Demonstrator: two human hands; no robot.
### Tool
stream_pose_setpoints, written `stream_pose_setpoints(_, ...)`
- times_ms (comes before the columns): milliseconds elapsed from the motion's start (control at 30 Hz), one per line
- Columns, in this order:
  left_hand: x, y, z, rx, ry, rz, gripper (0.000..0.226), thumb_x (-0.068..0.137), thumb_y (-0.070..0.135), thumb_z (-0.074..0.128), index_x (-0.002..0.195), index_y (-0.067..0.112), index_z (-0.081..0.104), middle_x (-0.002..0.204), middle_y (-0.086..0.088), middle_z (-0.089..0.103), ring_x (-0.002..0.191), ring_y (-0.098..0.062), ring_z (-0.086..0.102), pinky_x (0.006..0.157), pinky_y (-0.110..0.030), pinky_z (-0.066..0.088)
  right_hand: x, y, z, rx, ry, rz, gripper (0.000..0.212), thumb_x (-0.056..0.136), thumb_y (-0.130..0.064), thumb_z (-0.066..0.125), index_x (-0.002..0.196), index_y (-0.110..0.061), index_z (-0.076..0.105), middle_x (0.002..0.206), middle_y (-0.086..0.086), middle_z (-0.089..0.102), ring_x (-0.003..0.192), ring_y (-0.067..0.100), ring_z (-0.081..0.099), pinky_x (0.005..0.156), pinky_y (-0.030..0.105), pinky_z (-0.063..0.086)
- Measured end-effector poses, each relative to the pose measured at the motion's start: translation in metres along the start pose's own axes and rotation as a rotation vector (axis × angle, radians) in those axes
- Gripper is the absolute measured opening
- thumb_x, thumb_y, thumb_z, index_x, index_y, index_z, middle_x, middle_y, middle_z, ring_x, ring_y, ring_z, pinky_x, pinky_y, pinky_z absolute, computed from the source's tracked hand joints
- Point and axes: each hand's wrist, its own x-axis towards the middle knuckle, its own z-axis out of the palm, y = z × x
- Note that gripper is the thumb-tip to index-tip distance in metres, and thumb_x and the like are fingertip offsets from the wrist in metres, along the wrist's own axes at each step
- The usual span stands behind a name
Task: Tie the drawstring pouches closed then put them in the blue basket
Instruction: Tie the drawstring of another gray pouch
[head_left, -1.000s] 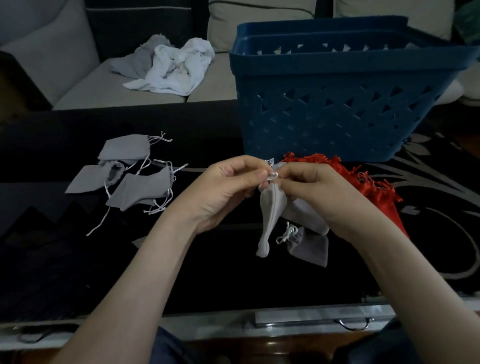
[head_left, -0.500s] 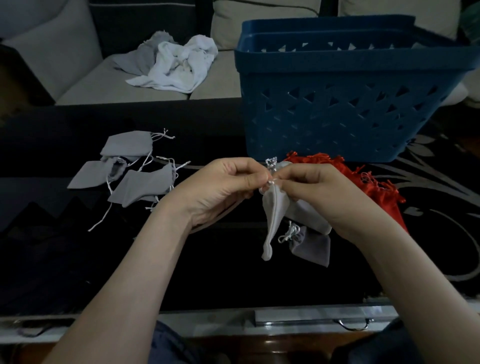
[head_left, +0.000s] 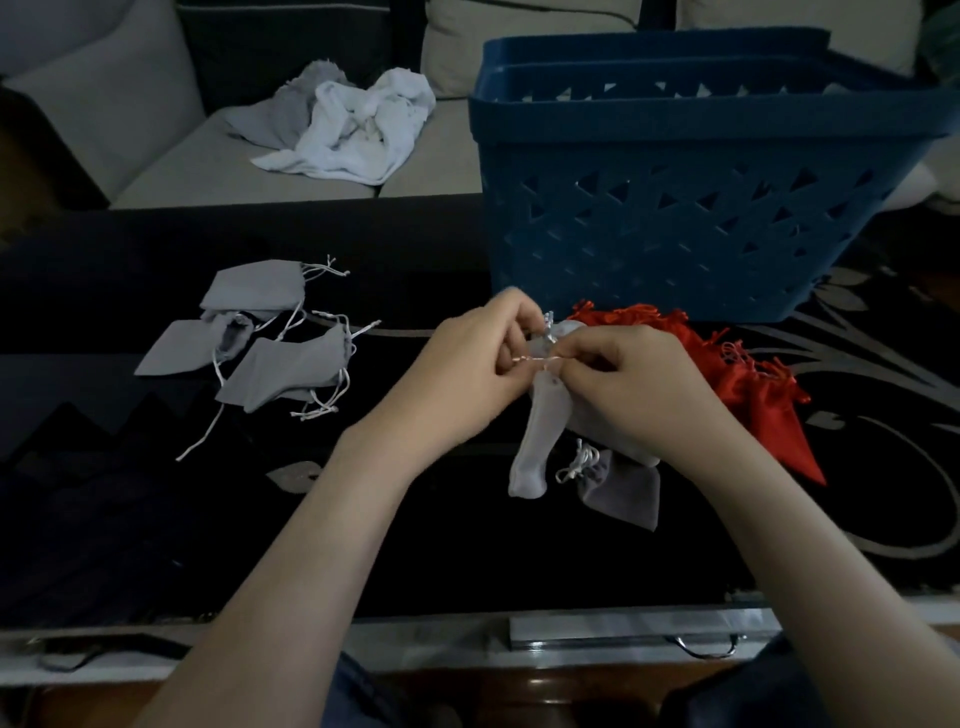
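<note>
Tying a grey pouch (head_left: 537, 441) before the blue basket (head_left: 675, 218): my left hand (head_left: 467, 364) and right hand (head_left: 634, 374) pinch its drawstring (head_left: 530, 358); next I should pull tight.

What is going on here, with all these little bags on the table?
A person is tying a grey pouch closed. The left hand and the right hand each pinch its white string, stretched between them, and the pouch hangs down over the dark table. Three other pouches lie to the left with loose strings, a darker grey pouch lies just below the held one, and red pouches lie in front of the blue basket.
</note>
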Motion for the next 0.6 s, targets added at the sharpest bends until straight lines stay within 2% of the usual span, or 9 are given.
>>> stream_pose_setpoints(67,0.002,0.001,0.005,0.155,0.000,0.080,0.016,0.086,0.007,0.062,0.101,0.007,0.060,0.075,0.009,0.050,0.072,-0.003,0.047,0.067,-0.015,0.037,0.001,0.001,0.002,-0.045,0.001,0.016,0.011,0.088,-0.019,0.062,0.086,-0.020,0.073,0.067,-0.020,0.052,0.071,0.004,0.051,0.062,0.013,0.035)
stream_pose_setpoints(100,0.004,0.000,0.009,0.209,0.017,0.118,0.011,0.086,0.006,0.060,0.098,0.005,0.060,0.076,0.006,0.051,0.078,-0.010,0.049,0.069,-0.022,0.038,0.001,0.001,0.001,-0.053,0.012,0.017,0.012,0.088,-0.018,0.061,0.087,-0.019,0.072,0.066,-0.020,0.052,0.069,0.004,0.051,0.062,0.012,0.035)
stream_pose_setpoints(133,0.004,-0.001,0.012,0.246,0.054,0.153,0.007,0.086,0.006,0.058,0.093,0.003,0.060,0.078,0.002,0.053,0.081,-0.015,0.048,0.070,-0.027,0.037,0.002,0.001,0.001,-0.047,0.030,0.007,0.011,0.088,-0.016,0.061,0.086,-0.018,0.072,0.066,-0.021,0.053,0.068,0.005,0.051,0.062,0.010,0.036)
stream_pose_setpoints(200,0.003,-0.002,0.016,0.284,0.185,0.225,0.010,0.088,0.012,0.052,0.085,0.004,0.057,0.076,-0.002,0.053,0.078,-0.013,0.042,0.067,-0.028,0.035,0.003,0.000,-0.002,0.026,0.069,-0.011,0.011,0.088,-0.015,0.062,0.083,-0.018,0.071,0.068,-0.018,0.060,0.073,0.001,0.054,0.065,0.005,0.037)
stream_pose_setpoints(300,0.000,-0.003,0.016,0.331,0.322,0.340,0.016,0.091,0.014,0.046,0.083,0.003,0.055,0.075,-0.006,0.053,0.076,-0.015,0.040,0.067,-0.026,0.033,0.002,0.000,-0.005,0.323,0.052,0.065,0.024,0.094,-0.024,0.056,0.077,-0.011,0.068,0.070,-0.008,0.063,0.067,-0.001,0.054,0.066,0.014,0.039)
stream_pose_setpoints(400,-0.001,-0.004,0.015,0.370,0.360,0.455,0.015,0.095,0.007,0.050,0.084,0.001,0.058,0.076,-0.010,0.056,0.073,-0.020,0.042,0.068,-0.029,0.036,0.001,-0.001,-0.009,0.622,-0.027,0.203,0.041,0.099,-0.031,0.045,0.085,0.001,0.067,0.070,-0.001,0.062,0.065,0.003,0.055,0.065,0.015,0.042)
stream_pose_setpoints(467,-0.003,-0.001,0.017,0.385,0.386,0.522,0.017,0.096,0.005,0.050,0.085,0.000,0.061,0.076,-0.011,0.058,0.072,-0.022,0.045,0.069,-0.031,0.039,0.001,-0.001,-0.008,0.693,-0.058,0.208,0.036,0.099,-0.025,0.046,0.083,0.001,0.065,0.068,0.000,0.061,0.065,0.004,0.054,0.064,0.017,0.042)
stream_pose_setpoints(533,-0.004,0.002,0.018,0.392,0.420,0.571,0.022,0.099,0.008,0.047,0.088,0.000,0.065,0.077,-0.010,0.061,0.071,-0.021,0.047,0.071,-0.030,0.042,0.001,-0.001,-0.007,0.687,-0.073,0.175,0.023,0.098,-0.016,0.049,0.084,-0.006,0.065,0.067,-0.006,0.060,0.063,-0.001,0.054,0.064,0.013,0.041)
stream_pose_setpoints(600,-0.004,0.005,0.019,0.399,0.467,0.605,0.027,0.101,0.013,0.046,0.089,0.001,0.068,0.079,-0.008,0.065,0.070,-0.021,0.050,0.070,-0.030,0.045,0.000,0.001,-0.006,0.736,-0.076,0.151,0.018,0.097,-0.009,0.049,0.091,-0.006,0.066,0.076,-0.003,0.065,0.071,0.000,0.058,0.069,0.012,0.045)
